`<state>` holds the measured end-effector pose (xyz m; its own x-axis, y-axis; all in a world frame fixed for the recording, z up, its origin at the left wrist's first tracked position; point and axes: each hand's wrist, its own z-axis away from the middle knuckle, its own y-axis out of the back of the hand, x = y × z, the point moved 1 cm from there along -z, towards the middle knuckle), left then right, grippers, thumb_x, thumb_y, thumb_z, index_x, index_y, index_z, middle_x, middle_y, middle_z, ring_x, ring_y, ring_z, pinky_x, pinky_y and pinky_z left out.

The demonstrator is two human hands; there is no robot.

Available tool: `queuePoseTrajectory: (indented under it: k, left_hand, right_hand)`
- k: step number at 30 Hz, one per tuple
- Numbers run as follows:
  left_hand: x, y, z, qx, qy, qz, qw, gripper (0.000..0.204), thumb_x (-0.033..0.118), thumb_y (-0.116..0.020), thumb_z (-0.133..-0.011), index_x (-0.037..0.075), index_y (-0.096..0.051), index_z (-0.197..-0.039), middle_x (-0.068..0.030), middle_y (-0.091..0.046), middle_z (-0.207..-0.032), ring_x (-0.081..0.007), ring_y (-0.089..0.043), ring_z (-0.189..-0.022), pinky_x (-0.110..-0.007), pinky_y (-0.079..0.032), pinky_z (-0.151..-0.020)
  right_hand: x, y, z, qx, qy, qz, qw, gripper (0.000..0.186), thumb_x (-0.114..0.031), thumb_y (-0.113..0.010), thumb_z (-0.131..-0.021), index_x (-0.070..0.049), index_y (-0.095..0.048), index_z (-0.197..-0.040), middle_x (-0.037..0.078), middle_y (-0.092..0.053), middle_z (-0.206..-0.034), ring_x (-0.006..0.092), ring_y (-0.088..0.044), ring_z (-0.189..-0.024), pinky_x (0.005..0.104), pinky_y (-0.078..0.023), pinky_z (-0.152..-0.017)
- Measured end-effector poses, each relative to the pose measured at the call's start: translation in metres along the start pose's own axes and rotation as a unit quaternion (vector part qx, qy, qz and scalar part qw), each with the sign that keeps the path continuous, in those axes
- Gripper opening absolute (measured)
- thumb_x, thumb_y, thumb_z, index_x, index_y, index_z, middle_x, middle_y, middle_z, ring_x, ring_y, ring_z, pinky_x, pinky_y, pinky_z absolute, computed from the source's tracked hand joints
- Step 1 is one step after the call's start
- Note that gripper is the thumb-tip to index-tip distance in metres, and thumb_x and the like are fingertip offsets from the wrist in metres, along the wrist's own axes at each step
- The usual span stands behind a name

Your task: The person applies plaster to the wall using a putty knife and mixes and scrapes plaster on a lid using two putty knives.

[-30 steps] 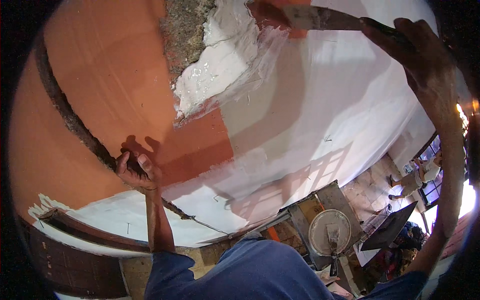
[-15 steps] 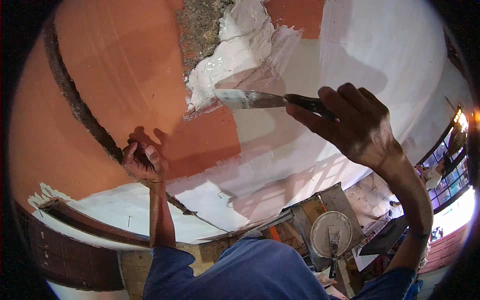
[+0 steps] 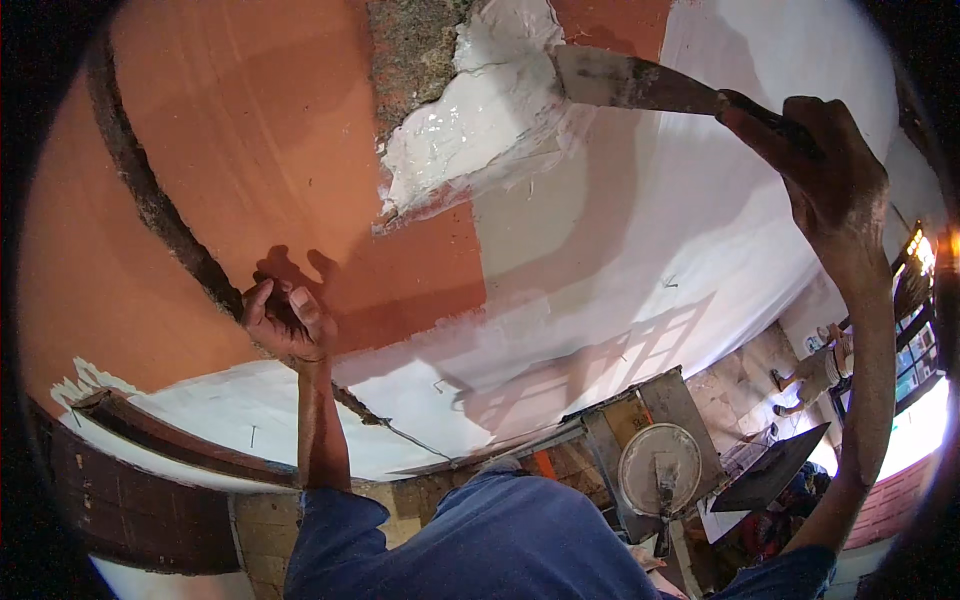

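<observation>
- Blade (image 3: 640,82): metal, smooth, dulled by whitish smears.
- Handle (image 3: 750,110): dark; its material is hard to tell.
- Putty (image 3: 480,120): wet paste, glossy in spots, smooth in the middle, ragged at the edge.
- Wall (image 3: 230,150): painted, matt and fairly smooth.
- Bare patch (image 3: 415,62): coarse, grainy, stone-like, matt.
- Groove (image 3: 165,212): rough, crumbly.
- Shirt (image 3: 500,550): soft matt cloth.

Interior: patchwork-painted wall (image 3: 230,150), bright light (image 3: 918,425) at far right.
Orange left, whitish right and along the bottom; dark groove (image 3: 150,195) curving down the left side. Barred shadow (image 3: 600,380) low on wall. Pale tiled floor (image 3: 735,378) at right; gridded window (image 3: 915,362) beyond. Dark brown panel (image 3: 140,505), lower left.
</observation>
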<state>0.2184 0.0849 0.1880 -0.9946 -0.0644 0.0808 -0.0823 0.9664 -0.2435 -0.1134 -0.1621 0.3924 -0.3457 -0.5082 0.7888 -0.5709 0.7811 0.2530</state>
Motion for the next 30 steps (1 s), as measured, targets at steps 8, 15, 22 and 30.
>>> queuePoseTrajectory:
  k: [8, 15, 22, 30]
  left_hand:
    - [0.0, -0.002, -0.001, 0.001, -0.005, 0.032, 0.999, 0.036, 0.024, -0.053, -0.083, 0.001, -0.038, -0.106, -0.0077, -0.047, -0.085, -0.0146, -0.047, -0.074, -0.027, -0.039, -0.069]
    - [-0.004, 0.001, 0.002, -0.004, -0.007, 0.029, 1.0, 0.036, 0.023, -0.053, -0.083, 0.0, -0.038, -0.106, -0.0079, -0.048, -0.087, -0.015, -0.049, -0.077, -0.027, -0.04, -0.072]
    - [-0.011, 0.001, 0.008, 0.006, 0.037, 0.083, 0.996, 0.039, 0.025, -0.055, -0.082, 0.0, -0.039, -0.105, -0.008, -0.047, -0.086, -0.0151, -0.048, -0.077, -0.027, -0.04, -0.072]
    - [-0.005, 0.008, 0.006, -0.042, 0.03, -0.012, 0.999, 0.036, 0.025, -0.052, -0.084, 0.0, -0.039, -0.105, -0.015, -0.049, -0.1, -0.0233, -0.048, -0.091, -0.037, -0.041, -0.081]
  right_hand:
    - [-0.053, -0.015, 0.006, -0.022, 0.06, -0.108, 0.992, 0.041, -0.014, -0.06, -0.066, -0.028, -0.06, -0.105, -0.001, -0.051, -0.077, 0.0122, -0.047, -0.063, 0.0234, -0.044, -0.053]
    - [-0.02, -0.017, 0.016, -0.017, 0.038, -0.023, 0.999, 0.042, -0.014, -0.049, -0.072, -0.025, -0.054, -0.112, 0.002, -0.051, -0.078, 0.0169, -0.047, -0.068, 0.0288, -0.041, -0.053]
    - [-0.012, 0.0, 0.029, -0.01, -0.01, -0.005, 1.0, 0.054, -0.001, -0.059, -0.063, -0.027, -0.058, -0.11, 0.004, -0.053, -0.084, 0.0163, -0.05, -0.067, 0.0268, -0.047, -0.055]
    - [-0.043, -0.005, 0.022, -0.005, 0.032, -0.051, 0.998, 0.045, -0.014, -0.053, -0.068, -0.024, -0.055, -0.112, 0.002, -0.051, -0.08, 0.017, -0.047, -0.064, 0.028, -0.04, -0.048]
